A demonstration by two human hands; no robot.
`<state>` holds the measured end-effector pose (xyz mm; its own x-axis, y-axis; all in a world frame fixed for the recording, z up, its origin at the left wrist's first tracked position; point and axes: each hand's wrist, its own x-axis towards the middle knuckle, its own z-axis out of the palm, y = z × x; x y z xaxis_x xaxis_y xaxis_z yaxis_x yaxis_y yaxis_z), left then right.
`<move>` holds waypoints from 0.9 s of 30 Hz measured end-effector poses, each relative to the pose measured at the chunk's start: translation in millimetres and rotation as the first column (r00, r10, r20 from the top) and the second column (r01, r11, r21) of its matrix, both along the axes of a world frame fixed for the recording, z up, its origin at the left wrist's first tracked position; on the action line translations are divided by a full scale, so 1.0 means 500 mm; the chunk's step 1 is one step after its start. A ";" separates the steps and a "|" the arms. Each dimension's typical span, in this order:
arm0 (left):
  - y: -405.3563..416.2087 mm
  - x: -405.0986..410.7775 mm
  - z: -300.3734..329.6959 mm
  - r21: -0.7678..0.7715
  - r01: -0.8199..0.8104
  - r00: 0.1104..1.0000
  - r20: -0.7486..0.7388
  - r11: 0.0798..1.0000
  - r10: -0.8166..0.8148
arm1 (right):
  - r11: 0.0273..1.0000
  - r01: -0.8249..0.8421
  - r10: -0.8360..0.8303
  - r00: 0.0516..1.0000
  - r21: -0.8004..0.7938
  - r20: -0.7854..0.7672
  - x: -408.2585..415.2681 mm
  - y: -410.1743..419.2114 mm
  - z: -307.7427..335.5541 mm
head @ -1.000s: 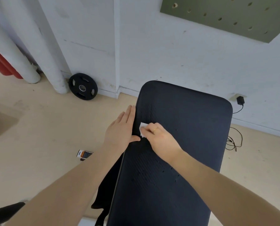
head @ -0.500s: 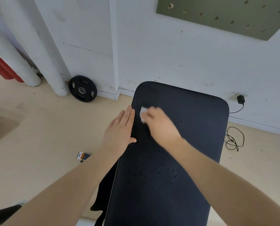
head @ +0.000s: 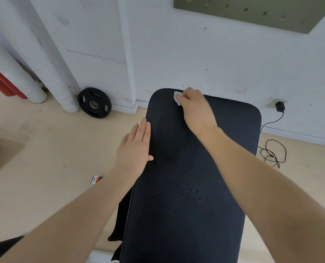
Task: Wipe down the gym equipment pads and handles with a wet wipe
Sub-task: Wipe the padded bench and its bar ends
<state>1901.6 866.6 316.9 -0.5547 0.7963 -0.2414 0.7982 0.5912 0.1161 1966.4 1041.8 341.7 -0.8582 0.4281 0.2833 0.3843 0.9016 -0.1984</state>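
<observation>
A long black padded bench pad (head: 224, 149) runs away from me toward the white wall. My right hand (head: 195, 111) presses a small white wet wipe (head: 176, 98) onto the pad's far left corner; only a bit of the wipe shows past my fingers. My left hand (head: 134, 149) lies flat with fingers together on the pad's left edge, about mid-length, holding nothing. A darker damp streak (head: 167, 141) shows on the pad between the two hands.
A black weight plate (head: 94, 105) leans against the wall at the left, beside white pipes (head: 50, 73) and a red object (head: 0, 80). A charger and black cable (head: 273, 150) lie on the floor to the right. A small orange-and-white packet (head: 97, 179) lies on the floor by my left forearm.
My right hand has slid the wipe forward along the pad, from beside my left hand to the far left corner. My left hand has stayed in place on the edge.
</observation>
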 end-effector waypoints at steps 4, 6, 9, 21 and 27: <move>0.001 0.012 0.000 0.024 -0.022 0.999 -0.038 0.999 0.023 | 0.995 -0.072 0.072 0.997 -0.066 -0.007 0.068 -0.067 -0.046; 0.002 0.032 0.006 0.074 -0.053 0.998 -0.023 0.996 0.055 | 0.975 -0.189 0.200 0.976 -0.119 0.086 0.143 -0.119 -0.082; 0.001 0.070 0.001 0.157 -0.129 0.991 0.064 0.979 0.120 | 0.945 -0.311 0.324 0.932 -0.104 0.161 0.221 -0.153 -0.100; 0.055 0.142 -0.024 0.015 -0.305 0.948 0.105 0.952 0.302 | 0.995 0.073 -0.078 0.995 -0.075 -0.065 0.060 0.045 -0.014; 0.056 0.143 -0.017 -0.020 -0.292 0.952 0.093 0.956 0.293 | 0.985 -0.139 0.146 0.988 -0.106 0.059 0.152 -0.036 -0.078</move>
<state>1973.1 894.5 308.3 -0.7378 0.6008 -0.3078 0.5756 0.7981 0.1781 2042.5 1023.9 302.7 -0.9278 0.3238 0.1851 0.2689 0.9246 -0.2698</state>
